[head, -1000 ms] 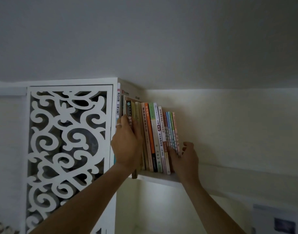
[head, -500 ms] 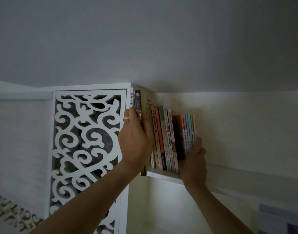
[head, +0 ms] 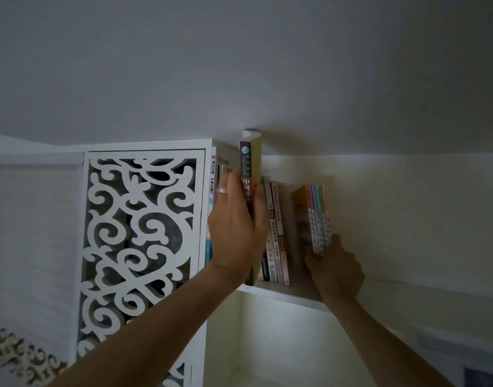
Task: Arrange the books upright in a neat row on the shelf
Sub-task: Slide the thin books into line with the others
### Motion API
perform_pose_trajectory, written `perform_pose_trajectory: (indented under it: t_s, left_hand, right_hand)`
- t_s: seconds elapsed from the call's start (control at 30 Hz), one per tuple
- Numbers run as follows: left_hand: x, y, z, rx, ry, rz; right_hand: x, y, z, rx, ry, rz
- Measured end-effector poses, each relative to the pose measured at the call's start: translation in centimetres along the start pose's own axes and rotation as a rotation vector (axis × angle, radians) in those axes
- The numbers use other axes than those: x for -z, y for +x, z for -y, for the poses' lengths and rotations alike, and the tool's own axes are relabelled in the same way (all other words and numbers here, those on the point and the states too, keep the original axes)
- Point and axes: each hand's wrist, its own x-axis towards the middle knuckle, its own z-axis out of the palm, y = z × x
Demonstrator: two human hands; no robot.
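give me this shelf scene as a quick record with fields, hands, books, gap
left hand: gripping tall dark-spined book, which sticks up above the row
right hand: holding bundle of thin books from below
middle books: upright on shelf
gap: open space between middle books and bundle
left of row: white carved panel

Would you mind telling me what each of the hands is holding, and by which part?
The left hand grips the tall dark-spined book around its spine, mid-height. The right hand holds the bundle of thin books at its bottom end.
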Motion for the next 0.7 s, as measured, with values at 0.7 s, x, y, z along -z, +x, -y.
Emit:
perform_pose_trajectory:
  t_s: [0.7]
  left_hand:
    - [-7.2,-3.5,0.6,0.147,-0.037,0.122]
  right_hand:
    - [1.4,1.4,-5.1,-0.126,0.06,-0.015]
